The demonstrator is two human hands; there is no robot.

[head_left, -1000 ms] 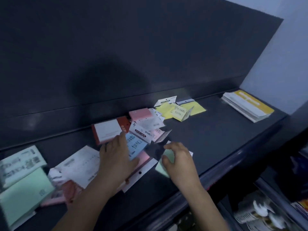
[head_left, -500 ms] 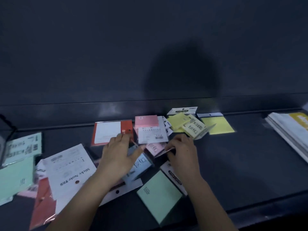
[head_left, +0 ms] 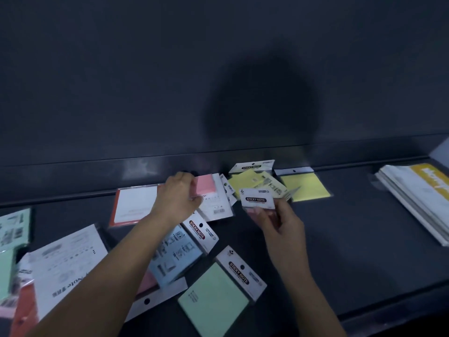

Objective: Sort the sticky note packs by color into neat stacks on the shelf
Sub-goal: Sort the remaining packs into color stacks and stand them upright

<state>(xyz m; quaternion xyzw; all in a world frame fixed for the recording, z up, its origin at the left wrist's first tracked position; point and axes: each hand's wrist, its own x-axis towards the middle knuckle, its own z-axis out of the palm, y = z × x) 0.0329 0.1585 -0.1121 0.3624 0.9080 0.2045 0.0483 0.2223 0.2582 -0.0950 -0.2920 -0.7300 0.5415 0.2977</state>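
shelf point(head_left: 340, 239): dark, long, packs scattered over the left and middle parts
left hand point(head_left: 178, 198): reaches to the back edge, mid shelf; fingers and thumb curled round the left edge of the pink pack
pink pack point(head_left: 206, 184): at the back edge, partly over a white barcode card point(head_left: 218, 205)
right hand point(head_left: 279, 222): raised above mid shelf, fingertips pinch the white-header pack from below
white-header pack point(head_left: 257, 200): held off the shelf, header reads "sticky note", pad colour hard to tell behind the fingers
yellow packs point(head_left: 306, 188): back edge, right of the pink pack, several overlapping, one flat beside them
green pack point(head_left: 213, 297): near the front edge, mid shelf, lies flat and skewed
blue pack point(head_left: 175, 256): under the left forearm, between the green pack and the red pack
red pack point(head_left: 136, 205): near the back edge, left of the left hand, white card on top
large white pack point(head_left: 65, 266): front left part, print upside down
green packs at left point(head_left: 9, 239): at the left edge, partly cut off
booklet stack point(head_left: 418, 198): right end of the shelf, white and yellow, well apart from the packs
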